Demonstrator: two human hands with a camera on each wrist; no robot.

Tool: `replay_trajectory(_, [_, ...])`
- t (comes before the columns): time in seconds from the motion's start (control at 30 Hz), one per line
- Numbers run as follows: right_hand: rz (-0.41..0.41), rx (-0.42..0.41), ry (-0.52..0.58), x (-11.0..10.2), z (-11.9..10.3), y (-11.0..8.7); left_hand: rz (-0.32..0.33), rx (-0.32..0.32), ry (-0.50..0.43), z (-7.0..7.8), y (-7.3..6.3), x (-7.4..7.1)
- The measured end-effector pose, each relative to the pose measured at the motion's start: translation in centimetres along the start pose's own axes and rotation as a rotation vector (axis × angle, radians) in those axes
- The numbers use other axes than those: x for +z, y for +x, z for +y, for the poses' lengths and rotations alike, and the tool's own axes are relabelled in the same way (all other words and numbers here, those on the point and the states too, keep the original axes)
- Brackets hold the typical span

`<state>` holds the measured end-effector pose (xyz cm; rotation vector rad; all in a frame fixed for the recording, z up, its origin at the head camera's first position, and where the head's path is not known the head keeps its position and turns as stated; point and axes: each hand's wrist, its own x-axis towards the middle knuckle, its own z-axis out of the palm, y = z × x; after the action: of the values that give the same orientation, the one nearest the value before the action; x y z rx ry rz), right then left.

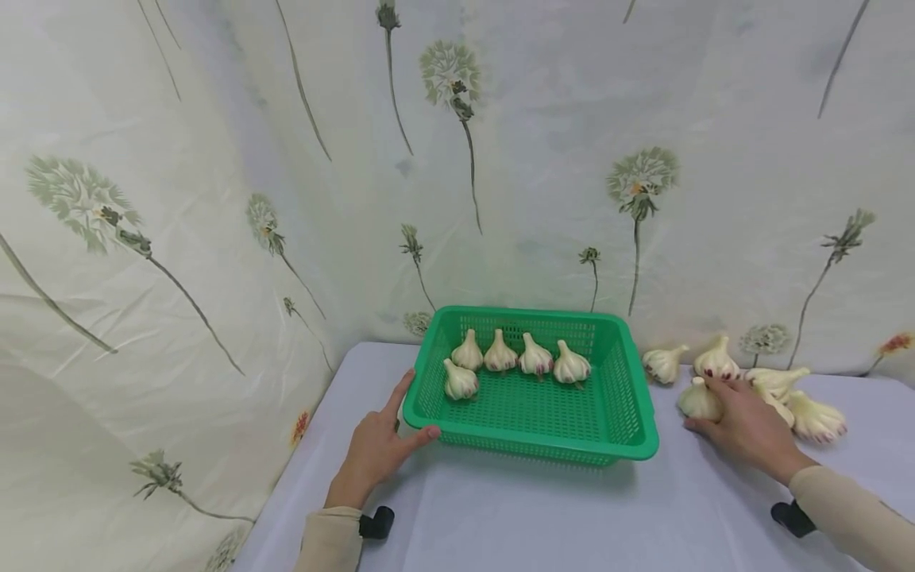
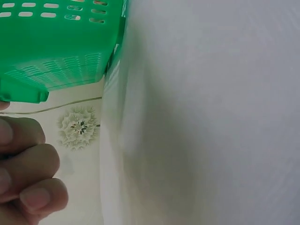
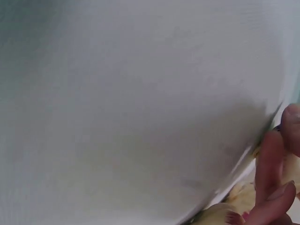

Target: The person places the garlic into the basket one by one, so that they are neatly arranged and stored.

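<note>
Green plastic basket (image 1: 529, 442), set on the cloth-covered table (image 1: 529, 516) close to the back edge, near the back-left corner; inside, four garlic bulbs (image 1: 535, 357) in a row along the back wall, stems up, and a fifth bulb (image 1: 461, 381) by the left wall, in front of the row's left end; at the basket's front-left corner, the left hand (image 1: 375, 449), thumb and forefinger spread wide apart, thumb at the front rim, forefinger along the left wall, other fingers loosely curled in the left wrist view; off the basket's right side, toward the table's back-right corner, the right hand (image 1: 758, 433), pinching one garlic bulb (image 1: 697, 400) between thumb and fingers; cannot tell whether lifted or resting on the table; around that grip, five loose bulbs (image 1: 818, 417): one just right of the basket, one behind the held bulb, and three clustered right of the hand; in the right wrist view, bent fingers in front of some bulbs, with the pinch itself out of clear sight; on both arms, beige sleeves (image 1: 330, 540) and black wrist devices (image 1: 377, 523); behind the table's back edge, pale fabric (image 1: 529, 159) printed with dandelions.
</note>
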<state>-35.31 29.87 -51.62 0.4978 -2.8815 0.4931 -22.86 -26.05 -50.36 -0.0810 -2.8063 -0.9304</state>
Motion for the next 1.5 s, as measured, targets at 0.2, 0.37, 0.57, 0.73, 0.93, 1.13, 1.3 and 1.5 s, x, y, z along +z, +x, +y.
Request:
replay_trajectory(0.2, [0.005,0.021,0.002,-0.3,0.3,0.1,0.021,0.004,0.024,-0.1,0.0,-0.1])
replay_trajectory(0.37, [0.067,-0.042,0.006,-1.1,0.2,0.7,0.042,0.020,0.030,-0.2,0.0,-0.1])
replay_trajectory(0.57, [0.004,-0.026,0.007,-3.6,-0.9,1.5,0.042,0.030,0.007,-0.2,0.0,0.1])
replay_trajectory(0.73, [-0.042,-0.038,0.018,-5.9,-1.9,2.2,0.051,0.027,-0.007,-0.3,-0.2,0.2])
replay_trajectory(0.93, [-0.030,-0.047,0.104,-7.6,-3.1,3.2,0.060,0.043,-0.002,-0.3,-0.1,0.1])
replay_trajectory(1.13, [-0.050,-0.036,0.170,-8.3,-5.1,4.6,0.052,0.035,-0.011,-0.3,-0.1,0.0])
replay_trajectory(1.3, [-0.100,-0.048,0.215,-8.6,-7.4,5.6,0.042,0.025,-0.037,-0.4,0.0,0.1])
replay_trajectory(1.5, [-0.123,-0.100,0.286,-8.0,-9.9,6.6,0.050,0.023,-0.042,-0.5,0.1,0.2])
